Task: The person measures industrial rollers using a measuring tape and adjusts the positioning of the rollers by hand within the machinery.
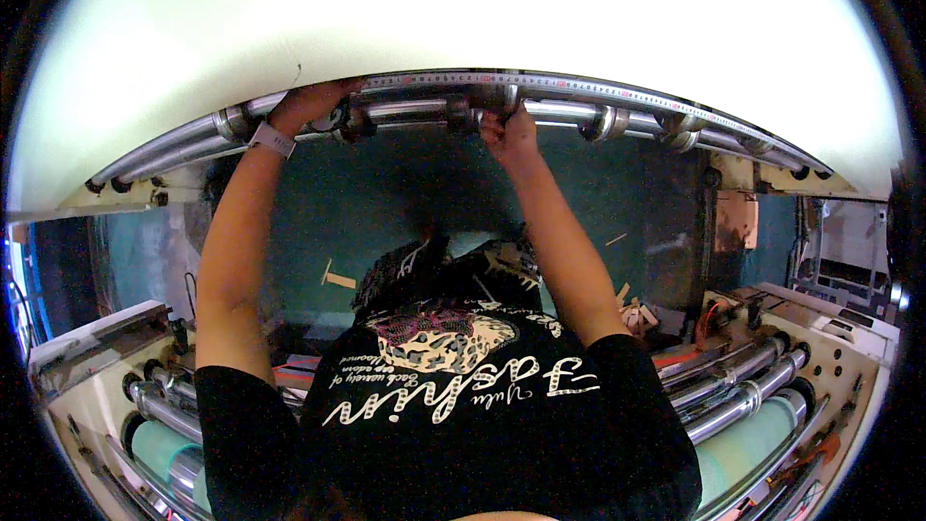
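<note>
A broad white panel fills the top, with metal bars running along its lower edge and a narrow ruled strip set between that edge and the bars. Left of the edge's middle, the left hand reaches over the bars, fingertips hidden, so I cannot tell how open it is or whether it grips the dark left collar just beside it. The right hand, nearer the middle, curls its fingers in close beside the dark middle collar; its hold cannot be made out.
</note>
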Motion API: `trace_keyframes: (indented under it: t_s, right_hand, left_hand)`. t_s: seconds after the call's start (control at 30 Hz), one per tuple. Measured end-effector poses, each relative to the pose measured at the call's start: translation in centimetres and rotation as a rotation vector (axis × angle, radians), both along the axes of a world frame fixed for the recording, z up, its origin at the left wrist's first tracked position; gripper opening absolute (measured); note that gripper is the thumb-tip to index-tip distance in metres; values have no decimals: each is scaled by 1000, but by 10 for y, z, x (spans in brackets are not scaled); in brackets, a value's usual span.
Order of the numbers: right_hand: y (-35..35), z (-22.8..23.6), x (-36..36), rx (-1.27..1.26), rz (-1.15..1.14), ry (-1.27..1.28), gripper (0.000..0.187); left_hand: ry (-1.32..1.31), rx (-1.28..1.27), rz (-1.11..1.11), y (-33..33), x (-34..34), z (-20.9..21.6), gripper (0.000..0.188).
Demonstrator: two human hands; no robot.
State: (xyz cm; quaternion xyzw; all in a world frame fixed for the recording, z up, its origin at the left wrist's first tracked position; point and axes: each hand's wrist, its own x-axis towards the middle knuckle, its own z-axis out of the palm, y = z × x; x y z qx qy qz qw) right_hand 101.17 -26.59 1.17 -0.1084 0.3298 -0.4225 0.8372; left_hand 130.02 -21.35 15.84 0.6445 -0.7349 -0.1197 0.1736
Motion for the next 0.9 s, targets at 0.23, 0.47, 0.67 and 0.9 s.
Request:
trace_keyframes:
  t_s: [0.23,0.47,0.67,0.9]
  right_hand:
    - [10,20,16,-70,-29,42,45]
    - [14,29,23,96,-86,125,41]
    - [6,10,29,48,-22,4,42]
    - [17,33,42,67,-75,121,36]
  left_hand:
    - [-14,63,-57,-5,5,0,22]
    - [156,167,-14,-7,4,0,18]
    - [180,173,0,-7,7,-4,18]
    - [60,157,-18,-9,8,-2,20]
